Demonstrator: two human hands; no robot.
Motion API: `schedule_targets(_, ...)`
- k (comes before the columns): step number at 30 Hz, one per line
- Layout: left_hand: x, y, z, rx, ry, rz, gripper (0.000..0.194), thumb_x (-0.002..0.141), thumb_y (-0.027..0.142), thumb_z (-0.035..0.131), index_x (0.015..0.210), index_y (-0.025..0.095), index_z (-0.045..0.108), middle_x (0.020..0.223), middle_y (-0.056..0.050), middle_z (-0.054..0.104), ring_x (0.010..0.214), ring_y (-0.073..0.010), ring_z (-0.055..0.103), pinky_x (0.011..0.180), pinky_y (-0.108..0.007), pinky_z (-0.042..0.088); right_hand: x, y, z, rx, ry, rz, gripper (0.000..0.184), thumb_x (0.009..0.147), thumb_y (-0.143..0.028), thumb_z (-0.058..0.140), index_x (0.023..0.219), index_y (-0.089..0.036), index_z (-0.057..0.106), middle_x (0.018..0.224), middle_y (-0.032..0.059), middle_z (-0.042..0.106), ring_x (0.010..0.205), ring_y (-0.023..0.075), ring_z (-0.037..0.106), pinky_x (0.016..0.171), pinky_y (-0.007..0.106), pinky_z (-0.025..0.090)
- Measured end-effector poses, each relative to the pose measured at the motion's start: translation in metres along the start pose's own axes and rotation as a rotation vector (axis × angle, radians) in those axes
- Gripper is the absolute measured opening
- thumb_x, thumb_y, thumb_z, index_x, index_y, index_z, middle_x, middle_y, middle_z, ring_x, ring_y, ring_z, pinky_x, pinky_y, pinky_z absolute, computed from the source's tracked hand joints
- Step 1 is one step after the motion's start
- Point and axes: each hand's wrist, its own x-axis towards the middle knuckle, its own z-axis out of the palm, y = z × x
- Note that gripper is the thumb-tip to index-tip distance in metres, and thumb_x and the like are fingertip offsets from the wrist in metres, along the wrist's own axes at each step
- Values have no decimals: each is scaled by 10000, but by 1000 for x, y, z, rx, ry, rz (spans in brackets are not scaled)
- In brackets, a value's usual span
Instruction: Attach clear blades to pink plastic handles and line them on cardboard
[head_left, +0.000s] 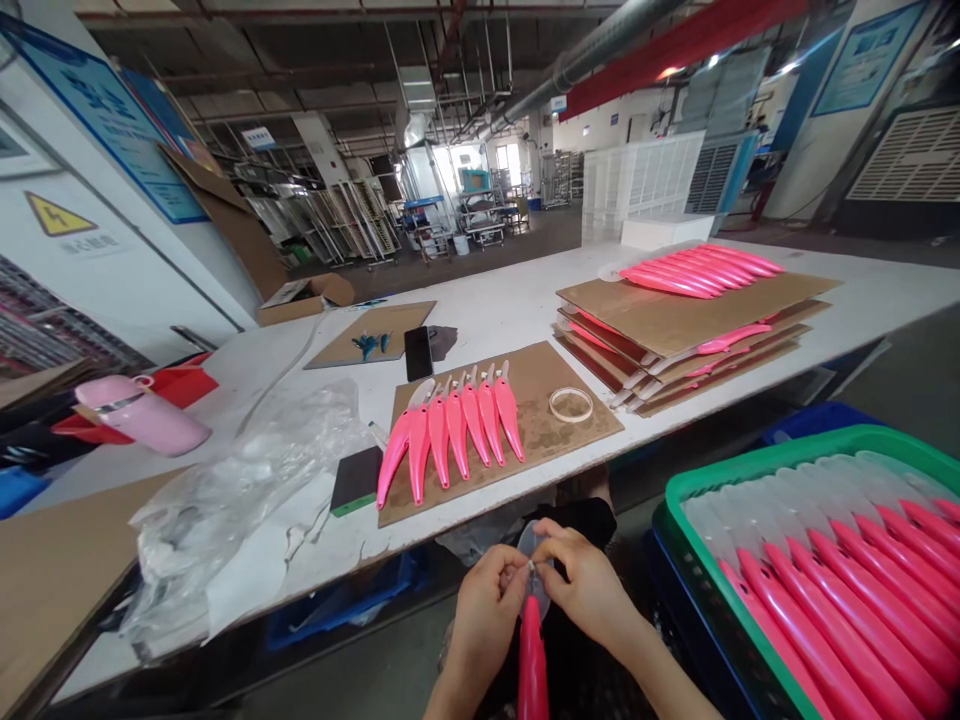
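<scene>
1. Head view: my left grip [486, 602] and right grip [586, 584] meet, fingertips pinched at the narrow pale end of the pink piece [532, 662], before the desk [499, 312].
2. Best, I judge: light, steady pinches, body kept in line.
3. The body looks glossy, smooth and slender; its lip [527, 538] translucent, rounded; the cardboard [541, 382] flat, matte, blotched.

Lures [457, 430] on cardboard [544, 435], phone [418, 353] behind, tray [750, 464] right.
</scene>
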Motion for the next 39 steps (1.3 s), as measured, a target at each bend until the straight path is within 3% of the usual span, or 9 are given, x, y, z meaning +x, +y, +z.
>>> schedule_targets(10, 1, -2, -3, 13, 0, 165, 226, 866, 217, 428, 899, 211, 652, 910, -49, 608, 831, -196, 583, 748, -308, 468, -4, 1, 11, 29, 79, 12, 209, 809, -69, 530, 788, -194, 697, 1141, 80, 684, 1144, 231, 574, 992, 380, 403)
schedule_targets(15, 4, -7, 6, -18, 212, 152, 262, 798, 203, 515, 1041, 201, 611, 998, -64, 561, 707, -165, 557, 631, -290, 501, -8, 1, 10, -2, 92, -5, 211, 827, -76, 533, 796, -203, 699, 1112, 52, 688, 1011, 226, 616, 892, 348, 464)
schedule_targets(18, 4, -10, 7, -36, 301, 143, 146, 743, 213, 591, 885, 191, 618, 958, -54, 530, 657, -150, 537, 559, -262, 486, -9, 2, 11, -4, 102, -7, 206, 832, -79, 542, 803, -209, 699, 1110, 46, 689, 1000, 222, 618, 890, 334, 466)
schedule_targets(21, 2, -9, 4, -10, 236, 161, 79, 777, 223, 570, 718, 194, 614, 866, -37, 536, 678, -161, 548, 596, -266, 486, -9, 2, 12, -11, 110, -11, 205, 833, -74, 546, 801, -205, 700, 1111, 51, 688, 1020, 228, 615, 897, 334, 467)
schedule_targets(25, -3, -7, 0, 33, 94, 226, 170, 854, 224, 507, 848, 218, 678, 942, -54, 564, 880, -199, 581, 762, -306, 491, -10, 5, 16, 16, 138, -17, 205, 848, -92, 529, 799, -203, 694, 1087, 52, 692, 1042, 230, 612, 906, 340, 474)
schedule_targets(28, -6, -7, 1, 36, 79, 222, 169, 859, 236, 515, 864, 218, 683, 963, -59, 561, 898, -203, 581, 735, -297, 487, -11, 11, 23, 40, 167, -2, 188, 846, -120, 523, 796, -200, 686, 1098, 71, 688, 1083, 238, 604, 944, 361, 464)
schedule_targets(30, -7, -6, 3, 26, 89, 204, 168, 859, 246, 517, 824, 214, 678, 937, -55, 561, 868, -200, 583, 707, -289, 484, -11, 15, 26, 71, 204, 32, 185, 815, -118, 532, 881, -195, 687, 1151, 91, 669, 1136, 241, 584, 985, 373, 447)
schedule_targets(34, -6, -4, 5, 26, 114, 200, 153, 847, 249, 525, 789, 214, 662, 907, -47, 568, 834, -197, 578, 684, -281, 471, -8, 18, 22, 113, 175, 16, 405, 784, -128, 545, 1176, -202, 614, 1337, 95, 560, 1246, 230, 506, 1050, 388, 396)
schedule_targets(39, -6, -4, 6, 30, 136, 197, 145, 829, 241, 528, 766, 209, 654, 887, -48, 565, 780, -189, 569, 639, -271, 452, -7, 11, 12, 106, 114, 32, 139, 814, -154, 563, 746, -215, 668, 1257, 71, 613, 1145, 238, 573, 969, 365, 428)
